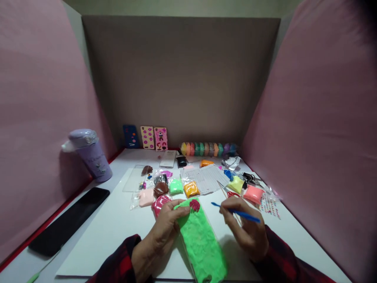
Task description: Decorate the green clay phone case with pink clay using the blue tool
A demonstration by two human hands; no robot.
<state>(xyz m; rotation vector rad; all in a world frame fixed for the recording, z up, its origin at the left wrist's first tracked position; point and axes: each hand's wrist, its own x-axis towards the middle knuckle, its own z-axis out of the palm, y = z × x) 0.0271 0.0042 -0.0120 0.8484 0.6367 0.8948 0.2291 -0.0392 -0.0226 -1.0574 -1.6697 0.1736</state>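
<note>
Green clay-covered phone case (202, 239) at the hub of the clock, over the near part of a white board (97, 243); hard to tell whether touching it. Gripped by one side near the far end, between thumb and fingers of the left hand (165, 224), from half past nine; thumb right beside a crimson clay shape (194, 205). Toward three o'clock, right hand (244, 232) closed pen-fashion round a blue modelling tool (249, 217), thin tip pointing leftward and clear of the case.

Under the board, a pale table (125, 158), edged in red along the walls. At nine o'clock, a black smartphone (70, 220) flat on the tabletop; at ten, a lilac tumbler (96, 159) close to the pink left wall (38, 98). Matching pink right wall (324, 118) between one and three. At twelve, a plain grey back wall (182, 78), with a pale greenish strip (182, 8) above. Upright near its foot at eleven, three decorated phone cases (147, 137); at twelve, a row of coloured clay (207, 149).

From ten to nearly twelve, bagged clay (176, 186) in peach, brown, green and orange; at twelve, a printed sheet (203, 177). Between one and two, red-handled scissors (232, 194); at two, a coral clay packet (253, 195) beside rows of rhinestones (269, 206).
</note>
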